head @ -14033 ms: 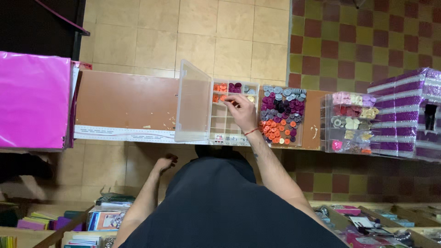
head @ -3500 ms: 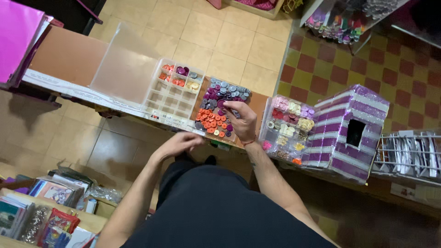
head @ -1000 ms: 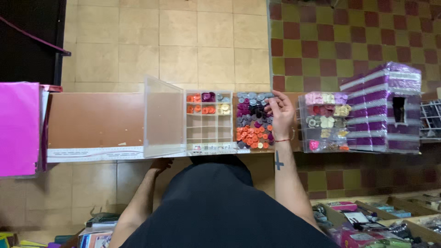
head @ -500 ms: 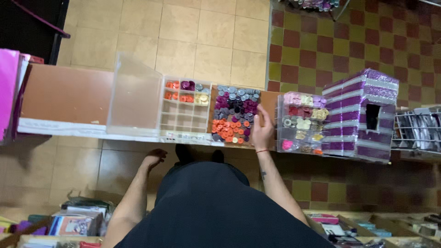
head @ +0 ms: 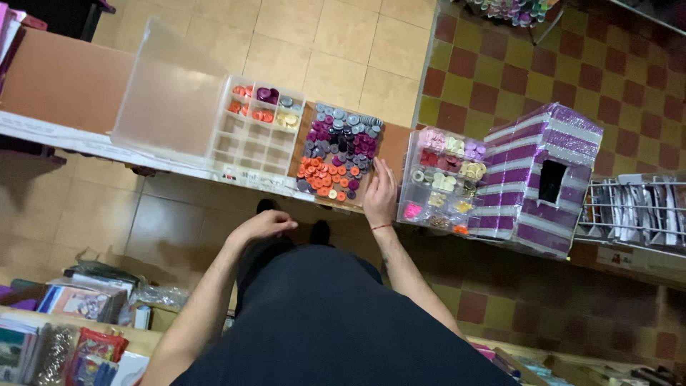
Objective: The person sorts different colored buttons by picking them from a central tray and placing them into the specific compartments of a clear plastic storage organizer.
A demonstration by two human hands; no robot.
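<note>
The right hand (head: 380, 194) lies flat with fingers spread on the tabletop (head: 64, 78), touching the right edge of the pile of buttons (head: 337, 154). The left hand (head: 266, 224) hangs below the tabletop edge, loosely curled, holding nothing. Left of the pile stands an open clear compartment box (head: 254, 127); right of it, a second clear box (head: 443, 179) and a purple striped box (head: 539, 179).

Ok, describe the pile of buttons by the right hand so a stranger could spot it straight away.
Start at the long brown counter across the top of the view. Near its middle, between the clear compartment box with its raised lid and a second clear box of pale pink and cream pieces, lies the loose button pile. Unlike its neighbours it sits in no box: grey, purple, then orange, with the right hand at its edge.
</note>
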